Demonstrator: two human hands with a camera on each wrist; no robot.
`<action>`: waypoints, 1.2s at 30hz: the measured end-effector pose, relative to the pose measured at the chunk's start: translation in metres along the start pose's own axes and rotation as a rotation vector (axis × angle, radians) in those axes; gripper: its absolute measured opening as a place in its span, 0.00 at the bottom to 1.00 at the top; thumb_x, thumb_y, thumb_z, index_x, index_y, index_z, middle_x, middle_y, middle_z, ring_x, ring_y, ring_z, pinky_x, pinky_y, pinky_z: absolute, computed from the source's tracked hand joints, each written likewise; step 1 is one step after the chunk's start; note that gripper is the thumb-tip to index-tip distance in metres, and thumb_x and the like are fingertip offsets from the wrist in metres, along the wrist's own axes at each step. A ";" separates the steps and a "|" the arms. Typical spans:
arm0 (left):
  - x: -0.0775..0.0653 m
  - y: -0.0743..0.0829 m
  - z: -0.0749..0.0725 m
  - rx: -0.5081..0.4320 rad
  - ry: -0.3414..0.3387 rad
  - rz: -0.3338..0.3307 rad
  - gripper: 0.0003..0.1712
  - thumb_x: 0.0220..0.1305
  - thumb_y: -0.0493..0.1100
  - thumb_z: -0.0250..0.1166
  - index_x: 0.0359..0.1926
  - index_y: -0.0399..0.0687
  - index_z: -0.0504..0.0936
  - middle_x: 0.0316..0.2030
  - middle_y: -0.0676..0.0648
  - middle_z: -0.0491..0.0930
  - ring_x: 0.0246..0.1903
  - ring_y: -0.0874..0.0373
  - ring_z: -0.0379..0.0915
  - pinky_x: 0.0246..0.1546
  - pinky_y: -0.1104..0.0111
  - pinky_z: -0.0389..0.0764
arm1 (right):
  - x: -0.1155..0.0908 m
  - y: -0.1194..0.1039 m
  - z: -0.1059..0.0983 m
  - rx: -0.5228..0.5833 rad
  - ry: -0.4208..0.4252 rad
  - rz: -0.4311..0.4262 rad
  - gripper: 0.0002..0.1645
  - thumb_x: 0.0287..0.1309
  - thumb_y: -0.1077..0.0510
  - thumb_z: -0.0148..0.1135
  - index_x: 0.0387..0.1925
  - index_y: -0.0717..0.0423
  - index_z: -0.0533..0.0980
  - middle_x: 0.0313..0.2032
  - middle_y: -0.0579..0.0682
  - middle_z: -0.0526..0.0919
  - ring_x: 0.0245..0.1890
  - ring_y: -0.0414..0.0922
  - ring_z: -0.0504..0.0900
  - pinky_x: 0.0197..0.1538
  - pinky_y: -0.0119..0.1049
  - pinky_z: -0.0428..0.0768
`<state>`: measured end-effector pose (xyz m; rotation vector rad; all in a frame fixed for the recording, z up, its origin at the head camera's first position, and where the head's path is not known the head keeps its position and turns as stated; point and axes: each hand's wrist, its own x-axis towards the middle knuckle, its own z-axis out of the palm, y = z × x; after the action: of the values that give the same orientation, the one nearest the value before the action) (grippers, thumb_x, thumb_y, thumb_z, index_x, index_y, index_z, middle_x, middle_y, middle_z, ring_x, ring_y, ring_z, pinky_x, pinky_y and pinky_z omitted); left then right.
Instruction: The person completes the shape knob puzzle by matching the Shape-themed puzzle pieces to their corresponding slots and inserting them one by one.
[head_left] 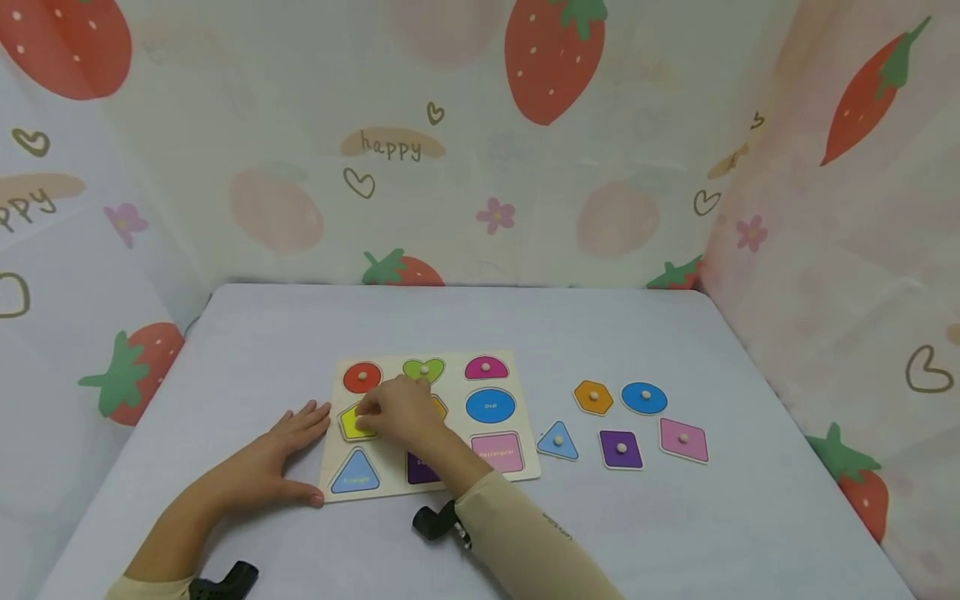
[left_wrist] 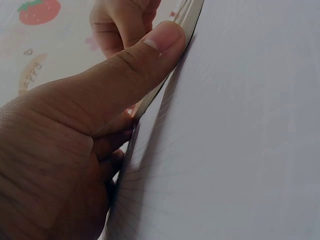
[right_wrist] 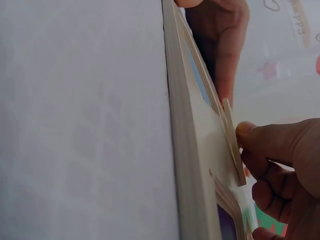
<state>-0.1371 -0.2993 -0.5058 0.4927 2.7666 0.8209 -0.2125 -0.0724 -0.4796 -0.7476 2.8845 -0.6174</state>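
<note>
A cream wooden shape puzzle board (head_left: 392, 479) lies on the white table. My right hand (head_left: 405, 412) pinches a yellow pentagon puzzle piece (head_left: 349, 423) over the board's middle-left place. Edge-on in the right wrist view, the piece (right_wrist: 233, 147) sits slightly tilted, close over the board, with thumb and fingertips at its knob side. My left hand (head_left: 273, 467) lies beside the board's left edge, fingers extended, thumb tip near the front corner. A red circle (head_left: 363, 377), green heart (head_left: 415, 367) and magenta half circle (head_left: 487, 367) sit in the back row. My right hand partly covers the orange hexagon print.
Right of the board lie an orange hexagon (head_left: 593, 406), blue oval (head_left: 634, 403), blue triangle (head_left: 552, 448), purple square (head_left: 611, 460) and pink parallelogram-looking piece (head_left: 694, 450), all knobbed. Strawberry-printed cloth walls (head_left: 465, 183) enclose the table at the back and sides.
</note>
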 end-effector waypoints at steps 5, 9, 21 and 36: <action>0.000 0.002 -0.001 0.003 -0.003 -0.004 0.71 0.36 0.74 0.78 0.79 0.50 0.62 0.81 0.48 0.52 0.81 0.43 0.38 0.76 0.38 0.49 | 0.001 -0.001 0.006 -0.042 0.028 0.018 0.10 0.62 0.40 0.71 0.44 0.31 0.89 0.34 0.28 0.88 0.45 0.35 0.77 0.66 0.50 0.70; 0.001 0.003 -0.002 0.002 -0.002 -0.006 0.71 0.35 0.74 0.79 0.79 0.51 0.62 0.81 0.48 0.53 0.81 0.43 0.39 0.76 0.38 0.49 | 0.002 -0.001 0.010 -0.057 0.043 0.024 0.10 0.63 0.40 0.70 0.44 0.30 0.89 0.34 0.28 0.88 0.46 0.35 0.77 0.69 0.54 0.68; 0.001 0.004 -0.002 -0.010 -0.007 -0.013 0.71 0.35 0.74 0.79 0.78 0.51 0.63 0.81 0.48 0.52 0.81 0.42 0.38 0.76 0.38 0.49 | 0.000 -0.001 0.009 -0.088 0.038 0.005 0.11 0.63 0.39 0.69 0.45 0.30 0.88 0.35 0.28 0.88 0.42 0.35 0.75 0.60 0.47 0.71; 0.001 -0.001 -0.001 -0.013 -0.006 0.002 0.71 0.36 0.74 0.79 0.78 0.48 0.64 0.81 0.47 0.53 0.81 0.41 0.39 0.76 0.39 0.47 | -0.002 -0.002 -0.008 -0.097 -0.070 -0.074 0.13 0.65 0.44 0.69 0.51 0.31 0.87 0.33 0.27 0.85 0.40 0.34 0.73 0.54 0.41 0.71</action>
<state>-0.1387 -0.2997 -0.5055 0.4949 2.7538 0.8359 -0.2116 -0.0701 -0.4719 -0.8744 2.8512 -0.4519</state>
